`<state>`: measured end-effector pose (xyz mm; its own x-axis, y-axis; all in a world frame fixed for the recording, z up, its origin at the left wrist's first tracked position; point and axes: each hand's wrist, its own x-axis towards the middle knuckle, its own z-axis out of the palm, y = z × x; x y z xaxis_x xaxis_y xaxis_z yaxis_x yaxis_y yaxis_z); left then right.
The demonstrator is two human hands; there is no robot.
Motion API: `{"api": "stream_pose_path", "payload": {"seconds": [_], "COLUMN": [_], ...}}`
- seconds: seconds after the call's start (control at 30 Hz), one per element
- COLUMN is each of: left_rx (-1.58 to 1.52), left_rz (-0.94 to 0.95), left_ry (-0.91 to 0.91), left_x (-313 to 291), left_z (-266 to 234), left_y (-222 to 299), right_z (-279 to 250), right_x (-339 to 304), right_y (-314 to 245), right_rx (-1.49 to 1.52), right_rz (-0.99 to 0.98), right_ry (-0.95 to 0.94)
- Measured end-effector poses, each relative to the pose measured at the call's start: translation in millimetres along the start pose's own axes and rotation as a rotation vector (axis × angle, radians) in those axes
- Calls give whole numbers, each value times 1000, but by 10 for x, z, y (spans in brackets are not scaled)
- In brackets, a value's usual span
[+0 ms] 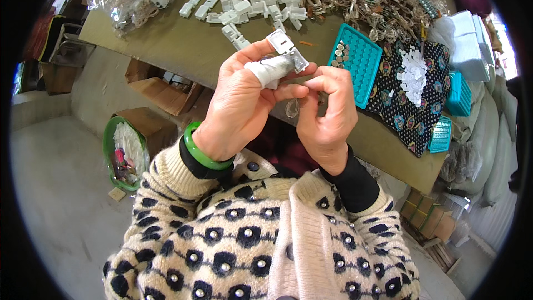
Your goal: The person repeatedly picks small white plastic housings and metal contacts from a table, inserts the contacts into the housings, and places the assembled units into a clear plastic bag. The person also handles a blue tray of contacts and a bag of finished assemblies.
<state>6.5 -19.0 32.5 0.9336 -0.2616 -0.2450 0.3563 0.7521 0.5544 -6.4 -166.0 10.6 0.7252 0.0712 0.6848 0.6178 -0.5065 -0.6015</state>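
As the left hand (232,100) pinches a white hinged plastic case (281,43) at its 2 o'clock, the right hand (332,116), pinching something hidden, could tug it loose.

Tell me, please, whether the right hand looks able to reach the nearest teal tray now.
Probably yes: the right hand appears close to that teal tray, with nothing visible between them, though its fingers seem occupied.

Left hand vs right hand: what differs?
Left hand wears a green bangle; right hand shows none.
Left hand has a white-wrapped digit; right hand looks unwrapped.
Left hand holds a white plastic piece; right hand's hold is unclear.
Both have black cuffs.
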Motion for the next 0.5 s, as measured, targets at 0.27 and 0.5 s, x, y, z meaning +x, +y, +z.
{"api": "stream_pose_path", "payload": {"seconds": [0.27,0.5], "left_rx": [22,-7], "left_rz": [48,-11], "left_ry": [-20,-102], "left_x": [66,31], "left_z": [-107,-190], "left_y": [-62,-75], "right_z": [-374,-430], "right_x": [181,427], "right_y": [194,880], "right_rx": [-65,-590], "right_rz": [170,-50], "right_ry": [-102,-283]}}
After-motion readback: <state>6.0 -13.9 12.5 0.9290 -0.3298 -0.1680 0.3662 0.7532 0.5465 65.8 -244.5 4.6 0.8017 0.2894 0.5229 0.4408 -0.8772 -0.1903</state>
